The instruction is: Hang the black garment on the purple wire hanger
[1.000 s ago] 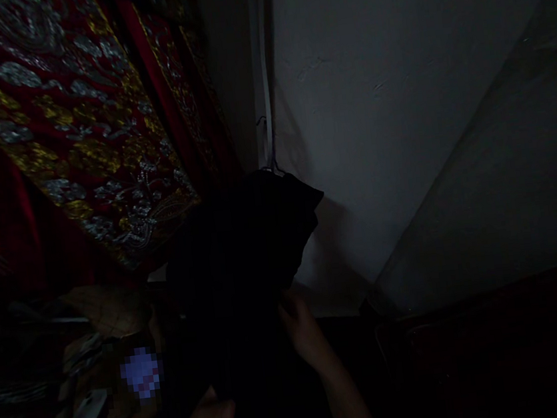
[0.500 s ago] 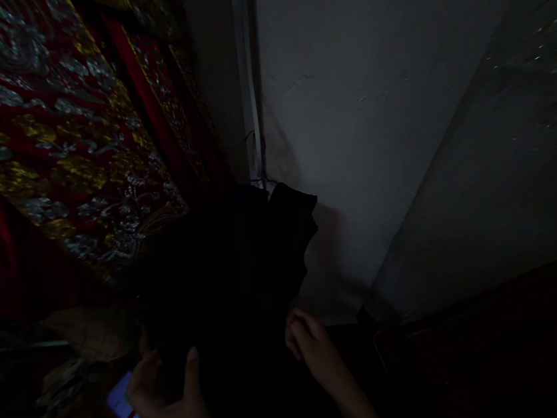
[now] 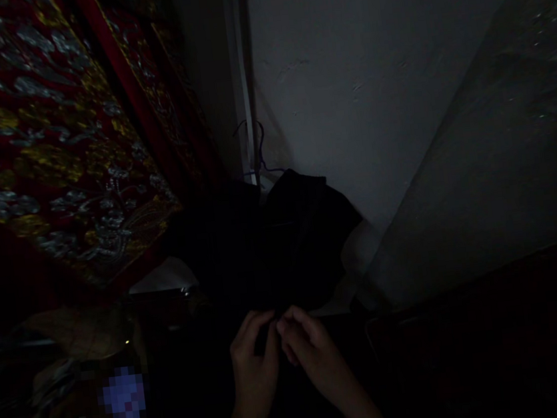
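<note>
A black garment (image 3: 273, 250) hangs from a thin hanger (image 3: 263, 154) against a pale strip in the wall's corner. My left hand (image 3: 254, 352) pinches at the garment's lower front, thumb and forefinger nearly together. Right beside it, my right hand (image 3: 314, 349) has its fingers curled in a pinch on the same cloth. The fingertips of both hands almost meet. In this dim light the exact bit of cloth between them is too dark to make out.
To the left hangs red cloth (image 3: 50, 148) with gold and silver embroidery. Below it are a blurred lit screen (image 3: 125, 397) and a tan patterned cloth (image 3: 81, 332). A greyish sheet (image 3: 495, 164) leans along the wall (image 3: 342, 61) on the right.
My left hand has moved right and up to meet the right hand, its fingers closing. The garment now hangs more spread out, with more of the hanger showing. The right hand has barely moved.
</note>
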Available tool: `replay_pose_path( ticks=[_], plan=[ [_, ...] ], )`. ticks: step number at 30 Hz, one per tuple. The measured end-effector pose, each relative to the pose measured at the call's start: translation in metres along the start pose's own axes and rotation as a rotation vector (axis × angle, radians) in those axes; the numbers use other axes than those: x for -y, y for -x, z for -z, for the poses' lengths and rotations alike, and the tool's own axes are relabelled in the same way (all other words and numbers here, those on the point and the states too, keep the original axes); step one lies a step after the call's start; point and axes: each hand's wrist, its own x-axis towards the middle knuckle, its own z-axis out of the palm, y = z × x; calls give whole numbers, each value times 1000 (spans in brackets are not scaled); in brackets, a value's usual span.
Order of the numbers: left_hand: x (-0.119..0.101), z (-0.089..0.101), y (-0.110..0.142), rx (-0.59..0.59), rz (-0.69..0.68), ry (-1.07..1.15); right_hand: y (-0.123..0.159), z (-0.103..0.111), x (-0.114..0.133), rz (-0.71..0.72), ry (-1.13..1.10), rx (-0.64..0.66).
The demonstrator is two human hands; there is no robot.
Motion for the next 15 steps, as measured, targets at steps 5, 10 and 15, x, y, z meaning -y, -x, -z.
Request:
replay_pose_path(
  ticks=[5, 10, 15],
  plan=[
    [-3, 6, 8, -45, -1, 42, 2, 0, -1, 73, 86, 1],
    [-3, 10, 10, -36, 28, 70, -2, -3, -2, 129, 136, -45],
    [-6, 11, 13, -31, 148, 42, 0, 0, 0, 146, 176, -71]
  ],
)
